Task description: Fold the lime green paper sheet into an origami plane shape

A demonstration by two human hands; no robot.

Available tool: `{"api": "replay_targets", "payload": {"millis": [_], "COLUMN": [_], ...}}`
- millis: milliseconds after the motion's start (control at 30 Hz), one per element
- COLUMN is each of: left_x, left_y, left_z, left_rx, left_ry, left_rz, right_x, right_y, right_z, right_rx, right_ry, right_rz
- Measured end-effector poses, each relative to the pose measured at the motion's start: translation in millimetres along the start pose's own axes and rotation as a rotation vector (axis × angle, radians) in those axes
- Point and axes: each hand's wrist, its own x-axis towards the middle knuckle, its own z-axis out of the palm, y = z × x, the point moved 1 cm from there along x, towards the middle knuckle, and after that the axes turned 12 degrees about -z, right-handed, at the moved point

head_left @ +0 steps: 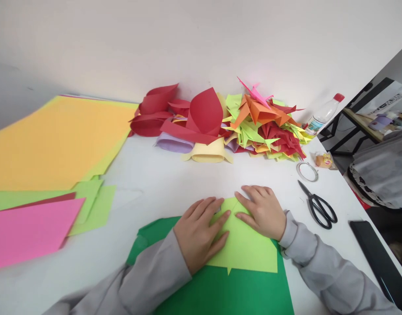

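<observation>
The folded lime-green paper [248, 251] lies on the dark-green sheet [227, 295], its centre crease running near-to-far between the left hand [201, 234] and right hand [262, 212], both resting on it with fingers spread.

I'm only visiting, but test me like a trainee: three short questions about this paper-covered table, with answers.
1. True or false: the left hand and the right hand both touch the light-green folded paper.
2. What lies directly beneath that paper?
3. Fill in the blank: the metal scissors with black looped handles lie closer to the ____ hand.

Key: 1. True. 2. A darker green flat sheet. 3. Right.
</observation>
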Motion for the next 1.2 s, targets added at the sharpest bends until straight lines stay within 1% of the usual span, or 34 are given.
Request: {"api": "replay_targets", "payload": {"millis": [167, 300, 433, 633, 700, 833, 967, 1100, 1200], "left_x": [1, -2, 0, 13, 15, 16, 16, 17, 17], "left_y": [-1, -1, 2, 5, 5, 4, 4, 6, 7], "left_z": [-0.7, 5.0, 7.8, 0.0, -1.2, -0.2, 2.9, 9.6, 14.3], "left_rx": [0.027, 0.004, 0.029, 0.001, 0.013, 0.057, 0.103, 0.119, 0.123], "left_ry": [-0.022, -0.047, -0.052, -0.148, -0.160, -0.162, -0.148, -0.062, -0.032], "left_rz": [0.011, 0.088, 0.146, 0.133, 0.132, 0.165, 0.198, 0.247, 0.288], "right_x": [0, 1, 1, 0, 0, -1, -1, 1, 2], "right_y": [0, 0, 0, 1, 1, 1, 1, 1, 0], "right_z": [0, 0, 1, 3, 4, 5, 6, 4, 4], "right_rx": [0.001, -0.008, -0.009, 0.083, 0.115, 0.127, 0.068, 0.014, 0.049], "right_ry": [0.000, -0.003, 0.003, 0.041, 0.063, 0.101, 0.116, 0.111, 0.113], "right_rz": [-0.001, -0.007, -0.021, 0.056, 0.078, 0.071, 0.010, -0.025, -0.006]}}
